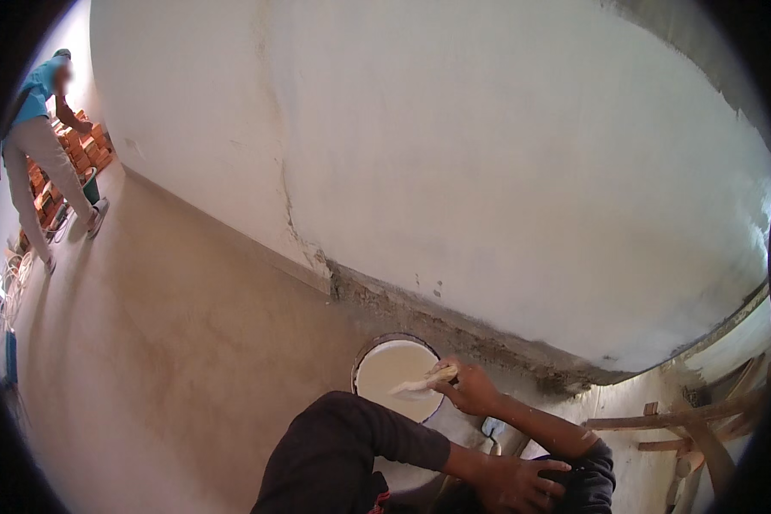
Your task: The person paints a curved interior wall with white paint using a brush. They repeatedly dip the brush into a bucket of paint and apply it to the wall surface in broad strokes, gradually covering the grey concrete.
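Note:
My right hand (471, 390) is closed around a paintbrush (413, 389) thickly coated in white. The brush is held over a round bucket (357, 367) with a dark rim, filled with creamy white liquid (392, 364). Whether the bristles touch the liquid, I cannot tell. My left hand (518, 484) lies with fingers spread on dark cloth, close to my right sleeve. Beneath my right forearm is a small tool with a grey-blue end (492, 426), partly hidden.
A pale wall (505, 171) rises ahead, its crumbling base (454, 317) just beyond the bucket. Wooden beams (677, 420) stand at the right. Far left, a person (43, 137) leans near stacked bricks (81, 150) and a green bucket (90, 184). Tangled cables (13, 287) line the left edge.

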`<state>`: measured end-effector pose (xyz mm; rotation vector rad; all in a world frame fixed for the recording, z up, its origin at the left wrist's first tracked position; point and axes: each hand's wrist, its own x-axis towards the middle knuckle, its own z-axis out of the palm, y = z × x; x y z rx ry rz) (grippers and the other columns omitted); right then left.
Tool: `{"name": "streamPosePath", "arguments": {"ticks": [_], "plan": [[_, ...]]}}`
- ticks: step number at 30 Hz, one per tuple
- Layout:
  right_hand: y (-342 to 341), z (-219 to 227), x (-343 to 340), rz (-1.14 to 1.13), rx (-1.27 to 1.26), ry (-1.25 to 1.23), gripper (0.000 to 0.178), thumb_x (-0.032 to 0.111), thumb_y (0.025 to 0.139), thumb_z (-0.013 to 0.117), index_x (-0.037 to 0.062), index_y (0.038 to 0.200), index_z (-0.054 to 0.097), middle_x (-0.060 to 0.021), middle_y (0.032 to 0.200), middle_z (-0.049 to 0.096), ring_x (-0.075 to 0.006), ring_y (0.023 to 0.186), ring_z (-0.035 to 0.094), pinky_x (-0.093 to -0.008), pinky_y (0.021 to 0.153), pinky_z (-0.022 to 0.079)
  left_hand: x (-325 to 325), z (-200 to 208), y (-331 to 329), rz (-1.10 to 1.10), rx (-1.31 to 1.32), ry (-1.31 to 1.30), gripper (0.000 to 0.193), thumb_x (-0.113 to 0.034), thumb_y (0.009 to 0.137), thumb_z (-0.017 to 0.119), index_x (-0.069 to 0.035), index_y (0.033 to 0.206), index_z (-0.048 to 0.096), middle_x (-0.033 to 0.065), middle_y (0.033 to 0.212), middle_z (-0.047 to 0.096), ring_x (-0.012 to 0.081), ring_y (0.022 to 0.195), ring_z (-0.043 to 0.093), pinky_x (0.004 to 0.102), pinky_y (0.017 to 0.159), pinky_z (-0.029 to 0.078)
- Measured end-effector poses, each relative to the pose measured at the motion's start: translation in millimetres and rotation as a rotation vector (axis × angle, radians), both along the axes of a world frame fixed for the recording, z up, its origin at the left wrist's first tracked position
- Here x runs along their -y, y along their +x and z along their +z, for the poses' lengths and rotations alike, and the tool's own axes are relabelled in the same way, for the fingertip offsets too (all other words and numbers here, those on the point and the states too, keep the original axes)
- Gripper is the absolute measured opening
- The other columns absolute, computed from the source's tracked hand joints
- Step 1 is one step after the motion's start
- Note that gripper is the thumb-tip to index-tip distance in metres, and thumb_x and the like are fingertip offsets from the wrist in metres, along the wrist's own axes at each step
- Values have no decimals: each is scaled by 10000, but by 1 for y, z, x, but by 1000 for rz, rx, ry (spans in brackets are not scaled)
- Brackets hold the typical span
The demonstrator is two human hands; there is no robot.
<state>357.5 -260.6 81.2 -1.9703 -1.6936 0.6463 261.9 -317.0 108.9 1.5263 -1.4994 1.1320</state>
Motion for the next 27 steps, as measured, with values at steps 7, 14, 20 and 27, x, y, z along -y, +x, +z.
{"name": "streamPosePath", "arguments": {"ticks": [7, 14, 20, 27], "plan": [[6, -10, 11, -67, 9, -13, 373, 324, 881, 584, 37, 1098, 485, -192, 848, 649, -361, 749, 641, -435, 676, 497, 1, 1, 3, -4, -21, 42, 169, -347, 854, 572, -241, 956, 654, -32, 980, 578, 225, 1067, 483, 574, 1001, 257], [4, -3, 13, -109, 37, 98, 402, 339, 886, 579, 38, 1125, 461, -189, 807, 649, -373, 708, 637, -441, 653, 502, 11, -14, 7, -118, -130, 60, 266, -326, 738, 626, -174, 955, 637, 37, 1055, 556, 279, 1156, 432, 632, 1056, 144], [9, -8, 14, -100, 155, -6, 432, 371, 879, 581, 48, 1135, 450, -175, 795, 651, -348, 679, 643, -420, 625, 505, 15, -19, 10, -123, -156, 97, 278, -318, 743, 614, -167, 976, 638, 47, 1058, 556, 290, 1152, 433, 638, 1057, 138], [12, 19, 3, -304, -151, 216, 404, 315, 858, 644, 14, 1076, 484, -127, 826, 655, -171, 727, 648, -331, 673, 521, 8, -15, 12, -55, -158, 156, 300, -320, 813, 561, -182, 1072, 620, 62, 1134, 558, 294, 1180, 445, 599, 1070, 170]]}}
